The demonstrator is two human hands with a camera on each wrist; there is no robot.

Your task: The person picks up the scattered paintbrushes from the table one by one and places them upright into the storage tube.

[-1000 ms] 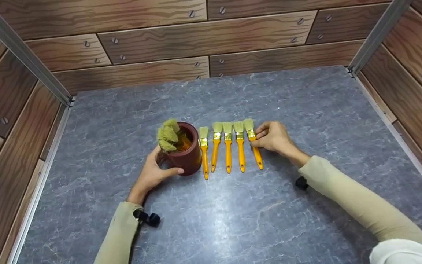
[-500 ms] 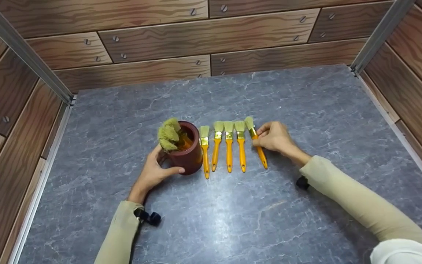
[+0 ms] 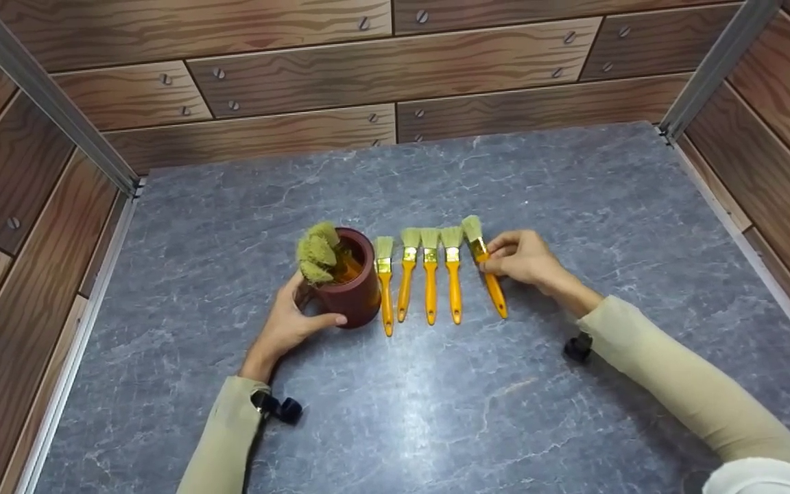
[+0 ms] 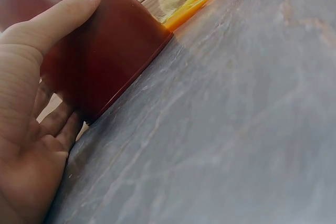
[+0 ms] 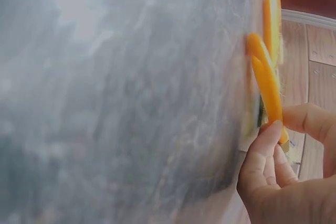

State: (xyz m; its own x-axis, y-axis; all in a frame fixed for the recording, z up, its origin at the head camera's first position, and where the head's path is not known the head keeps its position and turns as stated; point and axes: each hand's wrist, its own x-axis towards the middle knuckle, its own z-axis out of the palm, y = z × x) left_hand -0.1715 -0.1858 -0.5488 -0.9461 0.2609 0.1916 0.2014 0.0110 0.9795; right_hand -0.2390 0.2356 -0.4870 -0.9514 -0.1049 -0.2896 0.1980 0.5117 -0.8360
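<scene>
My left hand (image 3: 284, 328) holds a dark red-brown cylindrical cup (image 3: 348, 304) that stands upright, its thumb on the near side and fingers around the far left. Bristle heads of several paintbrushes (image 3: 317, 251) lean out over the cup's left rim. At the right end of a row, my right hand (image 3: 529, 262) pinches a paintbrush (image 3: 496, 291) between thumb and fingers, just below its metal band. That brush is tilted, bristles away from me. In the right wrist view, the orange handle (image 5: 268, 90) comes out of the pinch.
Several more orange-handled paintbrushes (image 3: 431, 291) lie side by side between the cup and the held brush, bristles pointing away. The grey marbled tabletop (image 3: 436, 412) is bounded by wood-patterned walls (image 3: 299, 68) at the back and sides.
My right hand has shifted the pinched paintbrush slightly to the right, away from the row, and the brush has tilted more. The left hand and cup keep their place.
</scene>
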